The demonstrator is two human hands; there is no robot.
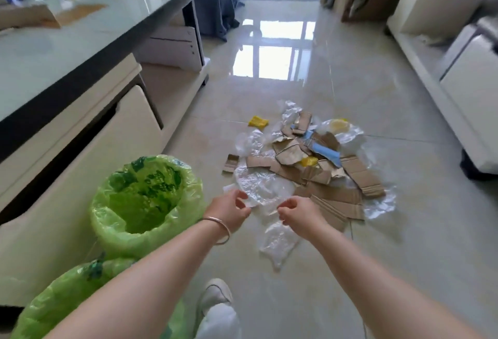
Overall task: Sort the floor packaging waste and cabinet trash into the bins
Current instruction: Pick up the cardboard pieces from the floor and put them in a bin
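Both arms reach forward and down over the tiled floor (336, 258). Left hand (229, 210), thin bangle (219, 227) on its wrist, has fingers curled and thumb pinched against them on the edge of a clear plastic sheet (265, 190). Right hand (297, 214) is curled the same way, fingertips pinching the plastic close beside the left; whether it is the same sheet or a second film cannot be told, since the clear layers overlap. A further crumpled piece of clear plastic (280, 244) lies on the floor just below and between the hands. Directly beyond the hands sits the waste pile: torn cardboard pieces (334, 198), more clear film, a blue strip (324, 151), yellow scraps (258, 122) at its far-left edge. Left of the left hand stands a bin lined with a green bag (145, 204), mouth open; its inside looks to hold nothing but the liner, though the bottom is not fully in view. A second green-bagged bin (67, 301) sits nearer, under the left forearm, contents hidden. Both bins stand against a low cabinet (89, 134) on the far left, whose glossy top carries cardboard and wrappers. A white shoe (215, 295) shows below the arms.
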